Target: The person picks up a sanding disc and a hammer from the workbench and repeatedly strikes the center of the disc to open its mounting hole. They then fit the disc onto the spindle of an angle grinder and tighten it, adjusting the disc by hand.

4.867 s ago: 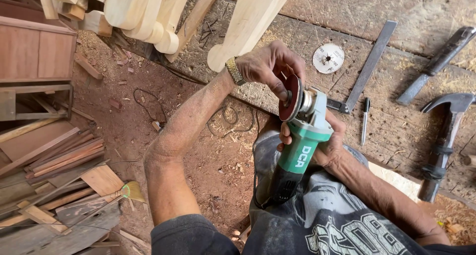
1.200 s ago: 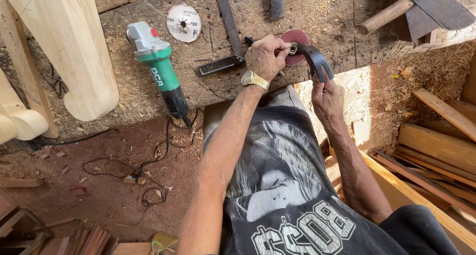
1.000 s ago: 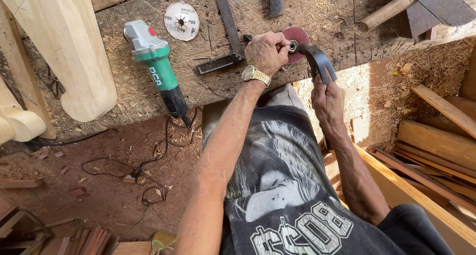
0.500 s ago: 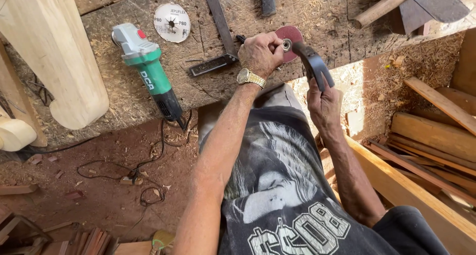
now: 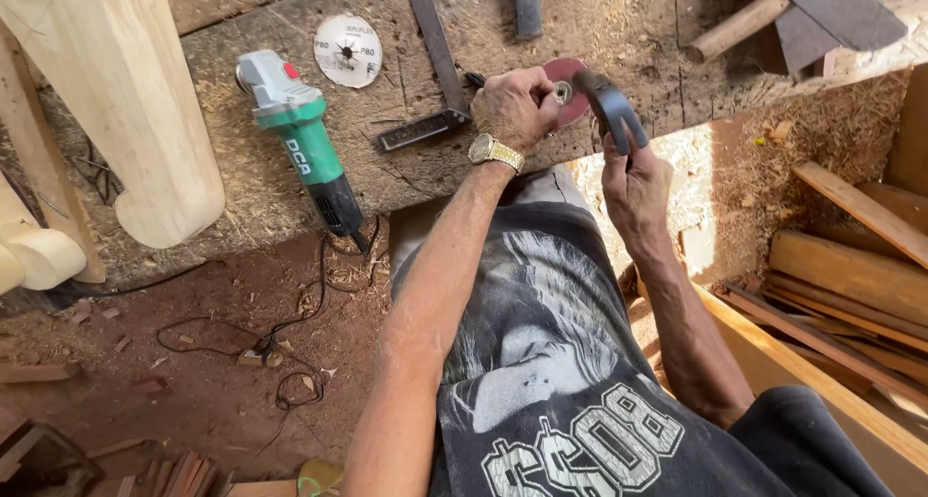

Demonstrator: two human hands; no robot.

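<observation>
My left hand [image 5: 517, 105], with a gold watch on its wrist, pinches a red sanding disc [image 5: 570, 86] against the sawdust-covered workbench [image 5: 619, 23]. My right hand [image 5: 638, 183] grips the handle of a dark metal hammer [image 5: 614, 101], whose curved head rests right beside the disc's metal centre. Further left on the bench lies a green angle grinder [image 5: 300, 149] with no disc on it, its cord trailing down to the floor. A white abrasive disc [image 5: 348, 50] lies flat just behind it.
A steel square [image 5: 435, 52] lies on the bench next to my left hand. Pale turned wooden posts [image 5: 116, 101] lean at the left. A wooden-handled hatchet [image 5: 793, 14] is at the top right. Planks [image 5: 851, 265] are stacked to the right; a black cable [image 5: 280, 333] loops on the dirt floor.
The grinder, earlier held in my hands with the red disc on it, now lies on the bench. In the last second the hammer head has stayed at the disc while the view shifted.
</observation>
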